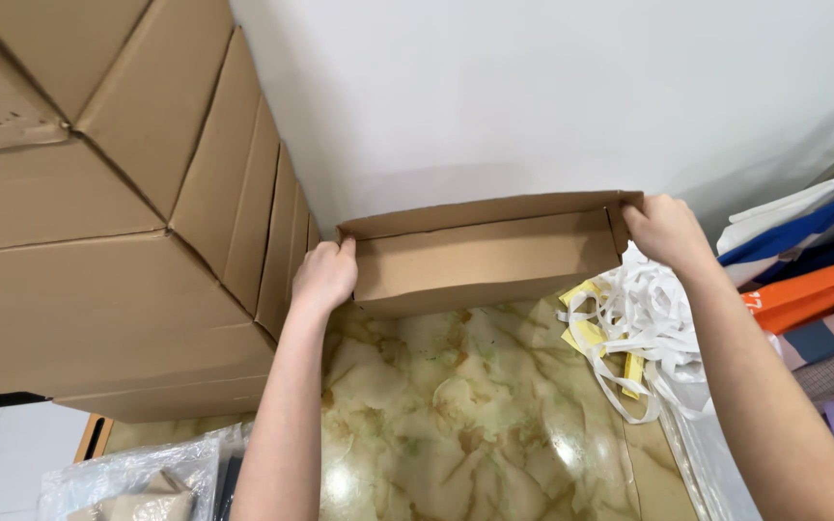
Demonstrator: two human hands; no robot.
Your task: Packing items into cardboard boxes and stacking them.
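A shallow brown cardboard box [483, 260] is held up over a marbled green-beige tabletop [456, 415], its open side turned toward me and its back near the white wall. My left hand [324, 273] grips the box's left end. My right hand [666, 229] grips its right end at the upper corner. Both forearms reach in from the bottom of the view.
Large stacked cardboard cartons [98, 212] fill the left side. A tangle of white strips and yellow paper [634, 323] lies on the table at the right. Folded coloured fabric [813, 280] is piled at the far right. Clear plastic bags [132, 478] lie at the bottom left.
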